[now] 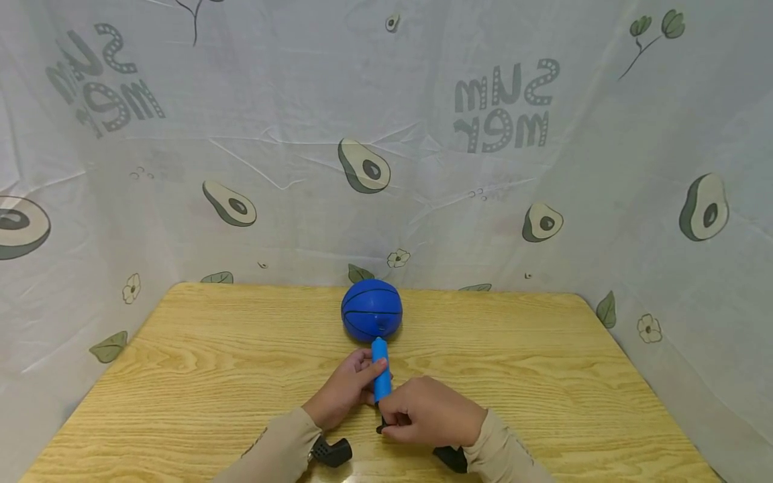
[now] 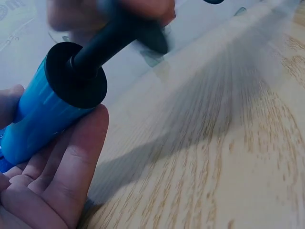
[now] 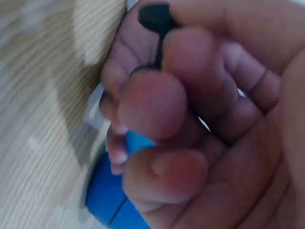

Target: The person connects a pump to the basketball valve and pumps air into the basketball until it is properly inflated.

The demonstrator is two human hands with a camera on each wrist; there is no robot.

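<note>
A blue ball with black seam lines point(image 1: 371, 310) sits towards the back middle of the table. Pointing at its near side is a slim blue hand pump point(image 1: 379, 352), its tip right at the ball. My left hand point(image 1: 345, 392) holds the pump's barrel, thumb on top and fingers underneath. At the near end, my right hand point(image 1: 431, 412) grips the pump's black handle point(image 3: 156, 18). In the left wrist view a length of black rod point(image 2: 97, 55) shows between the barrel's black end cap point(image 2: 71, 86) and the blurred handle.
The wood-grain table point(image 1: 253, 335) reaches back to a pale curtain point(image 1: 290, 121) printed with avocados and lettering. Black wrist devices point(image 1: 332, 453) sit by both sleeves, close over the table's near part.
</note>
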